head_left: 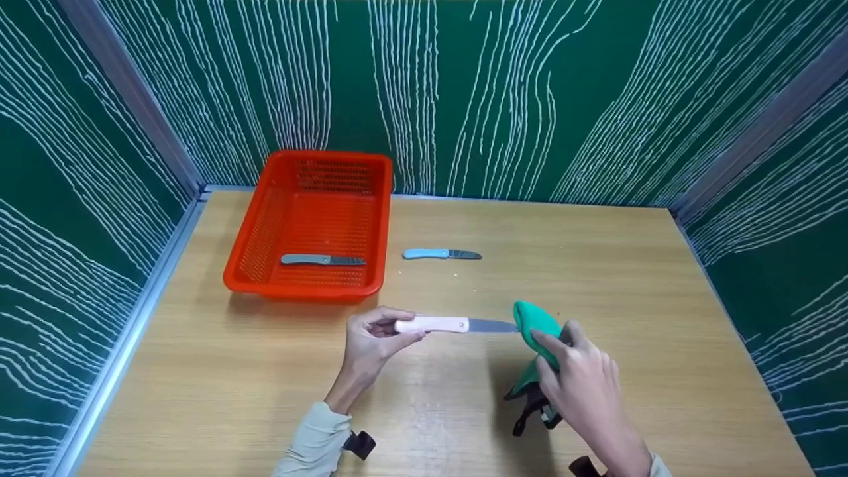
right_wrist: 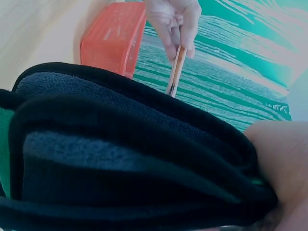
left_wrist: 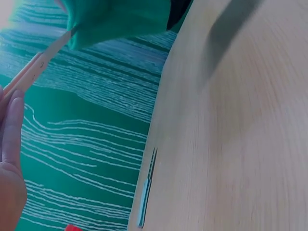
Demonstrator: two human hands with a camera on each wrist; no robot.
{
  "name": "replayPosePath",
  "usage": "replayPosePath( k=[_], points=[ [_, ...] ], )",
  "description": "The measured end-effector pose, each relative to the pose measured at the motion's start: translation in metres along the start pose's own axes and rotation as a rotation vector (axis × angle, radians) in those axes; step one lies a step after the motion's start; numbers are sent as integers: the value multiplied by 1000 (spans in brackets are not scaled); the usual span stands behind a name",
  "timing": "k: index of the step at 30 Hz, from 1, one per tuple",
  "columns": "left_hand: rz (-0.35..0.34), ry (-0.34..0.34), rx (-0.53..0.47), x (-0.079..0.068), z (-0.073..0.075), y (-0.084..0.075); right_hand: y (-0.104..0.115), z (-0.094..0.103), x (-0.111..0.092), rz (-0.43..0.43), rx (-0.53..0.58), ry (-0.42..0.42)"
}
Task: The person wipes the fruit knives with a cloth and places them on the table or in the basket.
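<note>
My left hand [head_left: 371, 344] pinches the pale pink handle of a knife [head_left: 434, 324] between thumb and fingers. Its blade points right, held level above the table. My right hand [head_left: 583, 374] grips a green fabric piece [head_left: 535, 323] with black edging, folded over, and black straps hanging below. The blade's tip meets the fabric's left edge. In the right wrist view, the dark fuzzy lining of the fabric piece [right_wrist: 86, 144] fills the foreground and hides part of the blade. The left wrist view shows the knife [left_wrist: 41, 65] reaching up to the green cloth [left_wrist: 120, 21].
A red plastic basket [head_left: 386, 232] stands at the back left, with a grey-handled knife [head_left: 306, 260] lying inside. Right of it on the wooden table [head_left: 596, 265] lies a blue-handled knife [head_left: 427, 254]. Green walls with white wavy lines enclose the table's back and sides.
</note>
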State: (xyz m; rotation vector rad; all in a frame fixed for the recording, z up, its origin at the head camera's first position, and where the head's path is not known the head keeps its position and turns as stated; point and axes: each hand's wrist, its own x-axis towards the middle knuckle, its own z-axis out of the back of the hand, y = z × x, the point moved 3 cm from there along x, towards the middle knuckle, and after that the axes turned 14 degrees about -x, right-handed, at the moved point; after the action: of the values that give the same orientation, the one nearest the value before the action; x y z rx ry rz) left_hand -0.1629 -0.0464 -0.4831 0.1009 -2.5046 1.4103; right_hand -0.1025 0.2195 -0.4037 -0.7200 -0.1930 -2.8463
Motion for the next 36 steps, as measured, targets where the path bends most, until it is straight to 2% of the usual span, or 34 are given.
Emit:
replayPosePath(
  k=[5, 14, 20, 27, 32, 36],
  points=[
    [32, -11, -65, 6, 8, -5, -7, 1, -2, -36, -4, 28],
    [6, -41, -41, 19, 29, -23, -14, 0, -3, -51, 13, 33],
    [18, -122, 15, 31, 46, -36, -19, -1, -6, -61, 17, 40],
    [75, -221, -5, 43, 65, -46, -24, -2, -7, -76, 16, 48],
    [28, -265, -63, 53, 76, -53, -28, -3, -6, -75, 11, 61],
    [23, -325, -70, 60, 85, -59, -31, -3, -6, -82, 10, 76]
  ],
)
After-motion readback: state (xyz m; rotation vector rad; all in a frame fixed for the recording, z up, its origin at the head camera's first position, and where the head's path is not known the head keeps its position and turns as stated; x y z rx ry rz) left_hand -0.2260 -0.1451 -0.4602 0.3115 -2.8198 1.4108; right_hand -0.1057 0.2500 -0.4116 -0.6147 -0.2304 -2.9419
